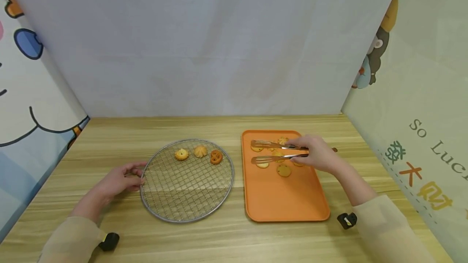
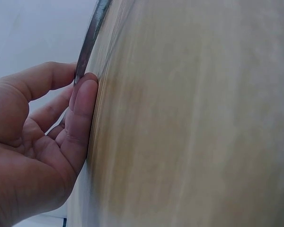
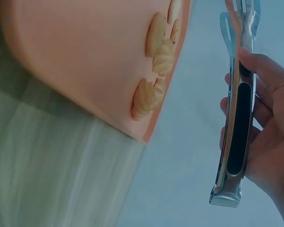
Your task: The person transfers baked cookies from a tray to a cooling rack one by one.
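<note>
My left hand (image 1: 118, 180) pinches the left rim of a round wire rack (image 1: 187, 190). Thumb and fingers (image 2: 84, 99) meet at the metal rim (image 2: 91, 40) in the left wrist view. A ring-shaped cookie (image 1: 181, 154), a ridged cookie (image 1: 200, 151) and a small pretzel (image 1: 216, 157) lie near the rack's far edge. With my right hand (image 1: 319, 154) I hold metal tongs (image 3: 239, 127) with black grips, their arms spread, above an orange tray (image 1: 285, 202). Several cookies lie in the tray's far half, among them a round one (image 1: 283, 170); the tongs partly cover some.
Rack and tray stand side by side on a wood-grain table (image 1: 197, 242), a narrow gap between them. A pale cloth wall (image 1: 219, 52) rises behind, with printed panels at left and right. Each wrist carries a small black device.
</note>
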`<state>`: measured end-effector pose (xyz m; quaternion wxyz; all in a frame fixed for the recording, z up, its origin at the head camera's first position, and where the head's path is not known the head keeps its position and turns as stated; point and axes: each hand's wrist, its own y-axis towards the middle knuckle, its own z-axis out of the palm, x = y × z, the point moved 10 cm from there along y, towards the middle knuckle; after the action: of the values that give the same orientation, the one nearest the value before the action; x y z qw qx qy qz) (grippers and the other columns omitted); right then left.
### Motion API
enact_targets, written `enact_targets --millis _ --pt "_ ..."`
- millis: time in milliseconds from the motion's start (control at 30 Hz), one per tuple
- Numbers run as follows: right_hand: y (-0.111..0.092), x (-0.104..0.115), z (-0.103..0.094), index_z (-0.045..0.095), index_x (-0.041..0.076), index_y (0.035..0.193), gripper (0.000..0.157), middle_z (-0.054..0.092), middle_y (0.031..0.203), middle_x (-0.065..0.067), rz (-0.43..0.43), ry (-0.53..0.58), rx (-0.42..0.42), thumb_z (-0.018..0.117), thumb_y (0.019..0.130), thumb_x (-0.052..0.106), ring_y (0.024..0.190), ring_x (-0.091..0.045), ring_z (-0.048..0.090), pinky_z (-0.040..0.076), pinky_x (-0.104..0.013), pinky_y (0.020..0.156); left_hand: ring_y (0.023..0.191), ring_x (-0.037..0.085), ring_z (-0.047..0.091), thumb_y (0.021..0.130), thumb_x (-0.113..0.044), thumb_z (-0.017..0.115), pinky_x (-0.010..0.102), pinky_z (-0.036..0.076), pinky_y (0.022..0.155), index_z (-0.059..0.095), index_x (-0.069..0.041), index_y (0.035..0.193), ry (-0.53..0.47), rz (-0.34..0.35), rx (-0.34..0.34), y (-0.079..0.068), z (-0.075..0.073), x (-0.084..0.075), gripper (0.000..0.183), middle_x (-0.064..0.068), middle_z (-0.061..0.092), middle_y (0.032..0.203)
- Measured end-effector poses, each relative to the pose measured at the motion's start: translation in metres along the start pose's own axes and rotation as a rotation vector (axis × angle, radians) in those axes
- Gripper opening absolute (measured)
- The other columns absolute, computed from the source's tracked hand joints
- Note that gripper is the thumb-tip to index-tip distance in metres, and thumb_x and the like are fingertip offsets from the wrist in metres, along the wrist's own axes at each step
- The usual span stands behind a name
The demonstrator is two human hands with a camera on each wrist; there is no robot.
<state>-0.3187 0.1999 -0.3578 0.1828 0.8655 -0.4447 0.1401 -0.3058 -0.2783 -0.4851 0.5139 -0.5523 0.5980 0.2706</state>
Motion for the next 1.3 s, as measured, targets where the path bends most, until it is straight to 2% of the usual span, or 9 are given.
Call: enact_targets --millis 167,367,600,867,1300 --pt "-0.007 -0.012 0.009 0.066 0.01 0.118 0.041 0.067 0.109 -0.007 0.037 0.011 0.016 0.077 0.078 0.012 0.089 -0.027 0.059 0.053 -0.039 0.07 0.087 0.008 0.059 0.088 -0.006 0.063 0.029 0.056 0.075 0.028 0.006 0.144 -0.005 -0.005 -0.004 0.0 0.0 0.002 0.067 0.019 0.047 0.112" --pt "-0.012 -0.022 0.016 0.065 0.007 0.119 0.042 0.067 0.107 -0.008 0.068 -0.004 0.033 0.076 0.079 0.013 0.086 -0.024 0.059 0.051 -0.031 0.067 0.087 0.007 0.059 0.088 -0.006 0.064 0.029 0.056 0.075 0.029 0.006 0.143 0.003 -0.008 -0.014 -0.001 0.0 0.0 0.067 0.018 0.047 0.111" --pt "-0.015 -0.028 0.022 0.066 0.004 0.116 0.04 0.068 0.101 -0.01 0.059 -0.01 0.046 0.077 0.077 0.011 0.08 -0.02 0.06 0.05 -0.029 0.063 0.086 0.008 0.059 0.088 -0.005 0.064 0.029 0.056 0.074 0.029 0.007 0.143 0.003 -0.009 -0.013 -0.002 0.001 -0.002 0.067 0.018 0.047 0.111" --pt "-0.015 -0.032 0.026 0.067 0.006 0.116 0.04 0.067 0.097 -0.01 0.097 -0.028 0.072 0.077 0.078 0.014 0.072 -0.018 0.052 0.042 -0.026 0.058 0.087 0.008 0.059 0.088 -0.005 0.063 0.028 0.056 0.075 0.029 0.006 0.144 -0.004 -0.01 -0.017 -0.002 0.0 -0.002 0.067 0.019 0.046 0.112" --pt "-0.011 -0.032 0.026 0.067 0.008 0.116 0.037 0.067 0.1 -0.009 0.133 -0.065 0.108 0.074 0.081 0.016 0.074 -0.013 0.054 0.044 -0.026 0.059 0.087 0.008 0.058 0.088 -0.006 0.064 0.029 0.056 0.075 0.029 0.006 0.144 -0.003 -0.008 -0.008 -0.003 0.0 -0.003 0.067 0.018 0.046 0.111"
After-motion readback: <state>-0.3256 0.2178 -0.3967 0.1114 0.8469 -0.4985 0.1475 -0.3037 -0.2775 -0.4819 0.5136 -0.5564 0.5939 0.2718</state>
